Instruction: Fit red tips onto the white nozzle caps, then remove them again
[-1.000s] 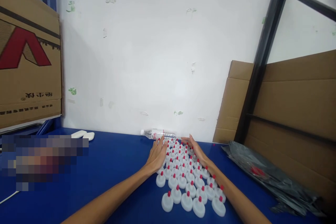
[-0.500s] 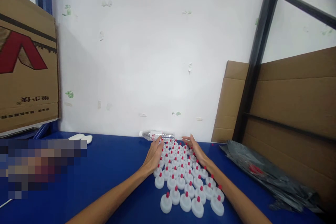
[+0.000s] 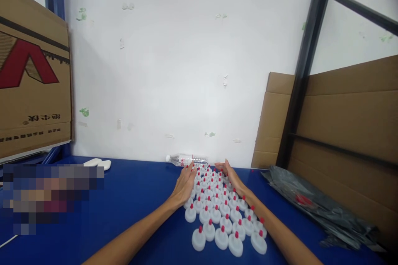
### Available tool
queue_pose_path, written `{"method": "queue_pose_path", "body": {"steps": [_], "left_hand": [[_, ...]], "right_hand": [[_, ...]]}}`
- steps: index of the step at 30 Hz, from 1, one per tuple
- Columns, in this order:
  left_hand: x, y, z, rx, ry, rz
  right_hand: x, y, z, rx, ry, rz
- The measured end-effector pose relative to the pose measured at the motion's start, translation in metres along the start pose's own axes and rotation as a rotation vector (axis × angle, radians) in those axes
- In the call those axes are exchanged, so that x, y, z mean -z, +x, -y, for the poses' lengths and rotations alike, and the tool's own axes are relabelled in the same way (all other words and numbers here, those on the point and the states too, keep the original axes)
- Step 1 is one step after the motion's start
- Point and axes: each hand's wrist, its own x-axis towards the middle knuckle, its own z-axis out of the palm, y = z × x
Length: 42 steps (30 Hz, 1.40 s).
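Several small white bottles with red caps stand packed together in rows on the blue table. My left hand lies flat and open against the left side of the group, fingers stretched forward. My right hand is open too, its edge pressed along the right side near the far rows, and my right forearm runs along the nearer bottles. The cluster sits between both hands.
A clear water bottle lies on its side at the wall behind the cluster. Grey plastic bags are piled at the right in front of cardboard sheets. A cardboard box stands left; two white objects lie beyond it.
Both hands stay against the sides of the bottle cluster; only the view has shifted slightly.
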Motion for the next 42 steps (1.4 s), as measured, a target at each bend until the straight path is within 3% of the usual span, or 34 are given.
{"method": "queue_pose_path", "body": {"steps": [11,21,25,30,35,37,42], "left_hand": [[0.001,-0.001,0.002,-0.042,-0.007,-0.019],[0.003,-0.004,-0.004,-0.08,0.025,-0.119],[0.015,-0.022,-0.022,-0.228,0.154,-0.161],[0.018,-0.071,-0.07,-0.586,0.455,0.045],[-0.014,-0.103,-0.082,-0.85,0.527,0.358],[-0.025,-0.104,-0.076,-0.858,0.543,0.394],[-0.04,-0.091,-0.066,-0.703,0.622,0.311]], "right_hand": [[-0.002,-0.005,0.005,0.001,-0.042,0.007],[0.008,0.0,-0.001,0.084,-0.222,-0.228],[0.004,-0.002,0.002,0.084,-0.233,-0.181],[0.005,-0.001,0.001,0.093,-0.192,-0.187],[0.009,0.001,0.0,0.095,-0.133,-0.207],[0.008,0.001,0.0,0.098,-0.108,-0.197],[0.007,0.003,0.001,0.084,-0.05,-0.166]]}}
